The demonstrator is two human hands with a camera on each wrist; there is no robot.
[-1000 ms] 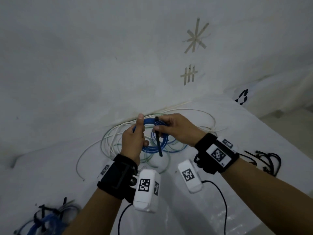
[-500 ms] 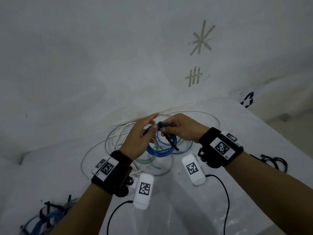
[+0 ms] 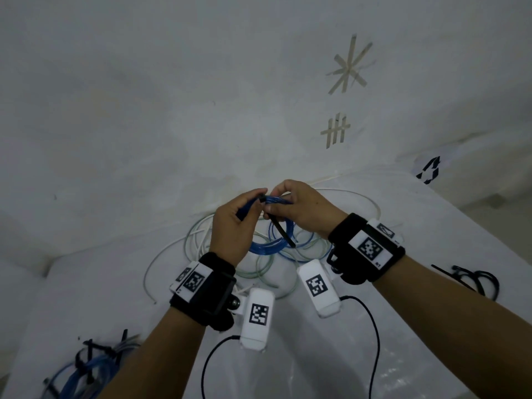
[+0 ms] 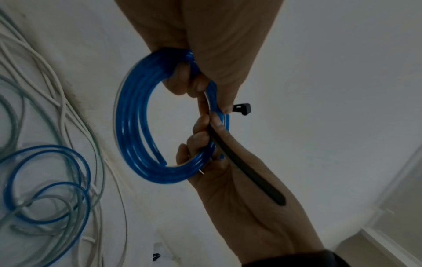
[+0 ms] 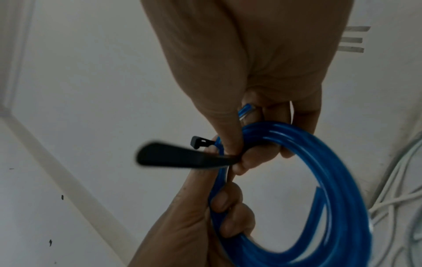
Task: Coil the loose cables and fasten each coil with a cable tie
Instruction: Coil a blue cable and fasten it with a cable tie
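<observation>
A coil of blue cable [image 3: 277, 200] is held up over the white table [image 3: 431, 226] between both hands. My left hand [image 3: 254, 204] curls its fingers [image 4: 187, 81] round the coil [image 4: 137, 117] beside the black cable tie's head [image 4: 242, 108]. My right hand [image 3: 277, 207] pinches the tie's strap [image 5: 178, 157] against the coil [image 5: 331, 180], between thumb and fingers [image 5: 242, 162]. The strap's free tail [image 3: 283, 231] sticks out down and to the right. The tie's head [image 5: 198, 142] is not threaded.
Loose white and pale green cables [image 3: 198, 240] and a thin loose blue cable [image 4: 45, 180] lie tangled on the table under the hands. Tied coils [image 3: 86, 367] sit at the near left. Spare black ties [image 3: 475, 280] lie at the right. A wall stands close behind.
Half a second ago my left fingers were stretched out over the coil; now they curl round it by the tie's head. The tie's tail has swung from upright to slanting right.
</observation>
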